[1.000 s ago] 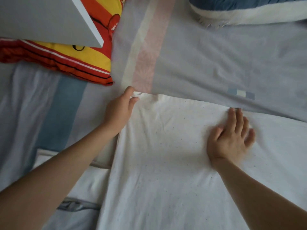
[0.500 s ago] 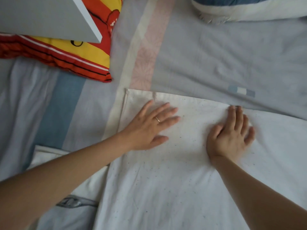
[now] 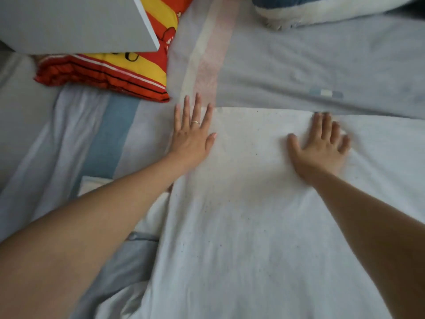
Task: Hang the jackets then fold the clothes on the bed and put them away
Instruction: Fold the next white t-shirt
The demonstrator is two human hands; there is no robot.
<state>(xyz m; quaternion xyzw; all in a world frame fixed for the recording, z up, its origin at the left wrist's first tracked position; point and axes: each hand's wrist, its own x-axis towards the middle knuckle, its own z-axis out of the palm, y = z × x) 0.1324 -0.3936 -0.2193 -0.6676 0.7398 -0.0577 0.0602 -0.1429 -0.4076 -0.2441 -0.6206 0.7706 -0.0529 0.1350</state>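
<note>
On the white garment the left hand and right hand lie flat, released; striped pillow near, under grey panel.

A grey panel overlaps a red-and-yellow cushion; a blue-and-white pillow lies top right.

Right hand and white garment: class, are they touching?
Touching. The head view shows the right hand lying flat, fingers spread, on the white garment.
</note>
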